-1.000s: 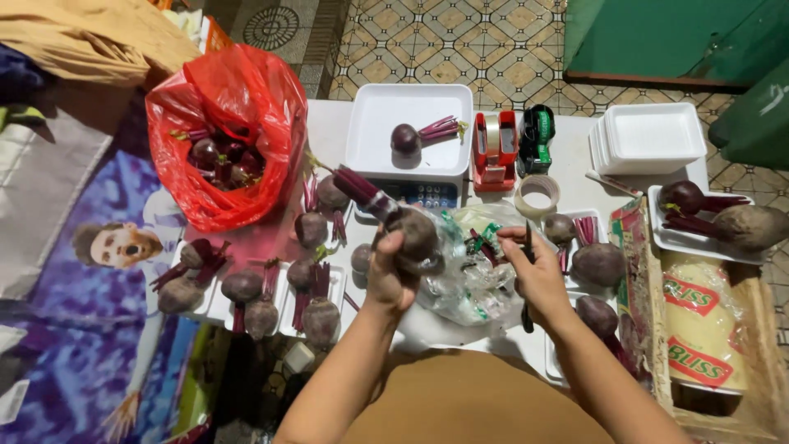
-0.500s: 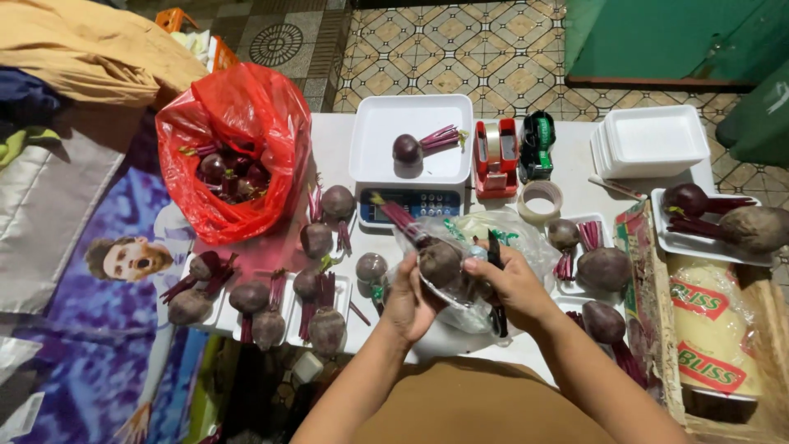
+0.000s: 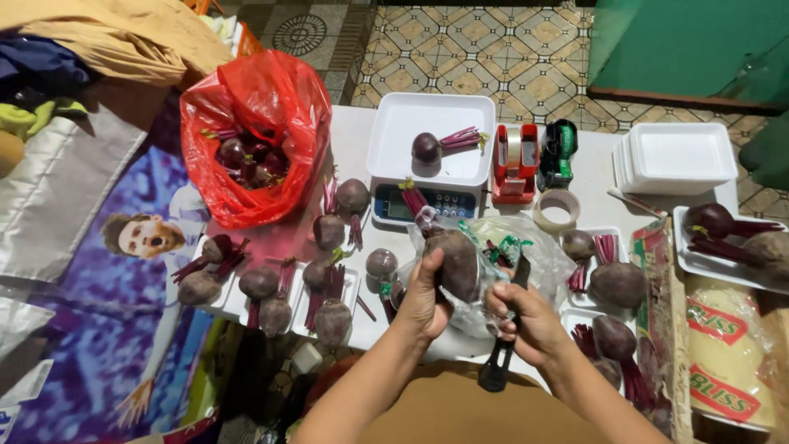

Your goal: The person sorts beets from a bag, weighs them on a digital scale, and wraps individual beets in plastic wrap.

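Dark red beetroot [image 3: 457, 265]: near centre of the table, over a clear plastic bag [image 3: 526, 247].
Left hand [image 3: 426, 298]: closed round the beetroot from its left and near side.
Long axis: root near, cut stems tilted far-left toward the scale [image 3: 427, 156].
Right hand [image 3: 526, 316]: just right of the beetroot, fist shut on a black-handled knife [image 3: 503, 345], blade pointing up beside the root.

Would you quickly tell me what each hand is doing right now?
Left hand: closed, holding a beetroot.
Right hand: closed on a black-handled knife.
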